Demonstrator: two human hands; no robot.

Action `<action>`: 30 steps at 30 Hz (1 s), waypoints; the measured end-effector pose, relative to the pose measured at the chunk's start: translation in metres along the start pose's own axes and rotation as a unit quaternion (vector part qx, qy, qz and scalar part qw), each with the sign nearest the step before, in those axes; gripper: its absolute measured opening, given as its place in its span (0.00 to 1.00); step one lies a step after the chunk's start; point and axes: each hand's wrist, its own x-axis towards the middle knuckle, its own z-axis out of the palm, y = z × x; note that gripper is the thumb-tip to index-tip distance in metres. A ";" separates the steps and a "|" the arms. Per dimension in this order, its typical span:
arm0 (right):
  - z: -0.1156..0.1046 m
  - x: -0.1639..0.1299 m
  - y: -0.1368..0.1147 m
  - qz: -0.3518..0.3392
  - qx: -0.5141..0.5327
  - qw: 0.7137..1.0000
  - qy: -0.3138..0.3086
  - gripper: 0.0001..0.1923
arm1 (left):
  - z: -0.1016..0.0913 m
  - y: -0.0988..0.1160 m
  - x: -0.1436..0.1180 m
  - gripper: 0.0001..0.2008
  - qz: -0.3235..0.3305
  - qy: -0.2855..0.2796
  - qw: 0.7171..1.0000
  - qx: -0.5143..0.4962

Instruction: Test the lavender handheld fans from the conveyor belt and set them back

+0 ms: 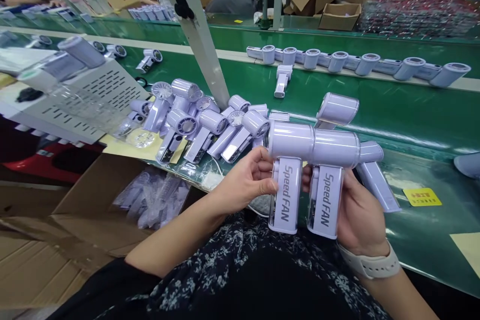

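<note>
Two lavender handheld fans are held upright side by side in front of me, their round heads touching and "Speed FAN" printed down each handle. My left hand [258,177] grips the left handheld fan [288,195], thumb against the edge of its handle. Around the handle of the right handheld fan [325,202] my right hand [362,210] is closed, with some fingers hidden behind it. Just beyond, another lavender fan [338,108] shows above the held pair, and one more fan [378,182] leans at the right.
A pile of lavender fans [202,122] covers the bench at left. Several fans [339,61] stand in a row along the green conveyor [225,67]. Below left is a cardboard box [84,195] with plastic-wrapped pieces. A slanted metal post [200,35] rises behind the pile; a yellow label [422,197] lies right.
</note>
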 end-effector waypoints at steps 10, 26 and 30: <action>0.004 -0.002 0.002 -0.016 0.014 1.000 0.002 0.11 | -0.001 0.004 0.000 0.33 -0.042 0.017 0.996 0.081; -0.007 -0.008 -0.015 -0.381 -0.338 0.801 -0.316 0.20 | -0.024 0.007 0.000 0.04 0.556 -0.003 0.625 0.549; -0.009 -0.007 -0.009 -0.371 -0.354 0.806 -0.294 0.22 | -0.023 0.000 0.007 0.09 0.536 -0.009 0.625 0.567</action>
